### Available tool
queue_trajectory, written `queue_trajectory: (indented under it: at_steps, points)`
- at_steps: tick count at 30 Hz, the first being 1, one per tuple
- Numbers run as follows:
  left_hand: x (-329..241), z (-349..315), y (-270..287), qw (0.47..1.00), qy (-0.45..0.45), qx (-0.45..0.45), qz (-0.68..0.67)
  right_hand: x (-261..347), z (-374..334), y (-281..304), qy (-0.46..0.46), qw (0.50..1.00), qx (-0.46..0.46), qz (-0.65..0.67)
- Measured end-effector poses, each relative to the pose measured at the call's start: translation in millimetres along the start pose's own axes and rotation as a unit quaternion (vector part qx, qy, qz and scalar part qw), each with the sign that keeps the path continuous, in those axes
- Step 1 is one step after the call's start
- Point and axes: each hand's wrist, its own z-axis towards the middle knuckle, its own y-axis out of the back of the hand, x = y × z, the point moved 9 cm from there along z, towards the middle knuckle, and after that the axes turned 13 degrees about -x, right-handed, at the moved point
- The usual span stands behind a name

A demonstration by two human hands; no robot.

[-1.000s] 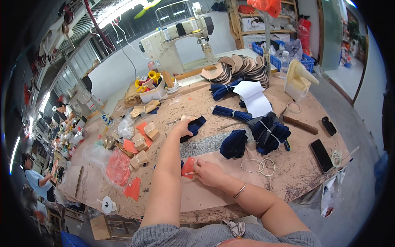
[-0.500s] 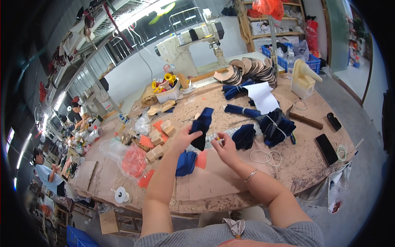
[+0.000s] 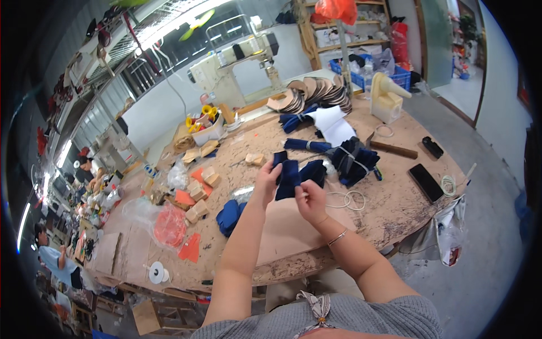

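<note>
Both of my hands hold a dark blue fabric piece (image 3: 289, 176) above the workbench. My left hand (image 3: 266, 181) pinches its left edge. My right hand (image 3: 311, 201) is closed on its lower right corner, and a small pale thing shows at those fingertips, too small to name. Just behind my right hand lies a stack of navy pieces (image 3: 314, 172). Further right is a navy bundle (image 3: 351, 161) bound with pale cord. To the left of my forearms sits a brighter blue fabric pile (image 3: 228, 218).
Tan blocks (image 3: 198, 211), an orange piece (image 3: 190, 248) and red mesh in clear plastic (image 3: 169, 225) lie left. At right are a hammer (image 3: 395, 149), a phone (image 3: 426, 182) and cord loops (image 3: 349, 200). A sewing machine (image 3: 217, 79) stands behind; a glue pot (image 3: 387, 104) stands far right.
My right hand, apart from the fabric before, now grips its corner. The piece has turned and spreads between both hands. The whole view has swung right.
</note>
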Motion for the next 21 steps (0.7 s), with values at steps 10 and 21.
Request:
queue_trajectory:
  at_steps: [10,21]
  points:
    - [-16,-3,-43,0.982,-0.185,-0.037,-0.007,2,35,21,0.075,0.99,-0.034,-0.114]
    - [14,-80,48,0.972,-0.02,-0.152,-0.177,4,-47,-52,-0.124,0.962,0.24,0.041]
